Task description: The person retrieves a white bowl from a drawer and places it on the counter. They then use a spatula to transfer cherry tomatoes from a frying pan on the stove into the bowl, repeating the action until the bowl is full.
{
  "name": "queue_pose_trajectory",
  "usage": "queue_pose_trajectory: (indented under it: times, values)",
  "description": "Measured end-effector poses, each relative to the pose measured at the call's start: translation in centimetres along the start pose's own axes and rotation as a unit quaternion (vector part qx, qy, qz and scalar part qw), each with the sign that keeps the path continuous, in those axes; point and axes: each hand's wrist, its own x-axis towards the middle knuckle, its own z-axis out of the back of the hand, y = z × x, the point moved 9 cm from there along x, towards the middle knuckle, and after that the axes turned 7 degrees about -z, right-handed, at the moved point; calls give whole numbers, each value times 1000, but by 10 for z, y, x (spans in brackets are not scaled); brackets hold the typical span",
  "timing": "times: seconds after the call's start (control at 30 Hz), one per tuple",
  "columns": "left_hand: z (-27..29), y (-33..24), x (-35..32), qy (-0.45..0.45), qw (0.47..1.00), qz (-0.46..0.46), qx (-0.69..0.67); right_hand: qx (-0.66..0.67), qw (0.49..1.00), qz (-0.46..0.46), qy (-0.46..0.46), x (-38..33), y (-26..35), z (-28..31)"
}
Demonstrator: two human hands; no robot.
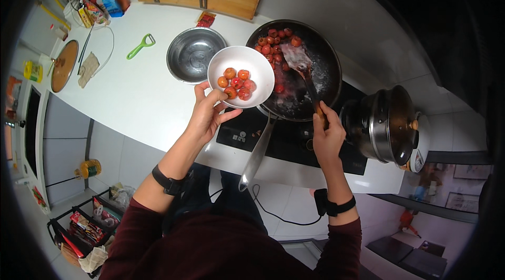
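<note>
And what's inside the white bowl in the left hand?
The white bowl in the left hand holds a cluster of small, round, reddish fruits. The patch of bowl directly beneath them is covered and can't be seen.

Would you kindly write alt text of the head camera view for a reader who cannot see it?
A person's left hand holds a white bowl of red fruits at the left edge of a dark frying pan, while the right hand grips a white-smeared spatula near more fruits lying in the pan. A metal bowl and a lidded pot stand nearby.
</note>
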Motion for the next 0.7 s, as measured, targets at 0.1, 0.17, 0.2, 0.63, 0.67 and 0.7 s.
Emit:
queue_pose_trajectory:
  times: [0.1, 0.17, 0.2, 0.63, 0.67, 0.7]
  values:
    - [-7, 2, 1, 9, 1000, 0, 12, -34, 995, 93, -5, -5, 39, 26]
    - [-10, 3, 1, 16, 1000, -1, 15, -74, 988, 139, 1, -12, 61, 39]
    - [-11, 3, 1, 18, 1000, 1, 12, -90, 984, 152, 11, -14, 70, 43]
    - [8, -1, 6, 8, 999, -18, -28, -122, 986, -4, 114, 1, 18, 64]
    - [13, -4, 5, 7, 999, -23, -31, -144, 979, -46, 139, 4, 0, 62]
    - [19, -9, 5, 2, 999, -32, -30, -181, 968, -34, 170, 6, -8, 58]
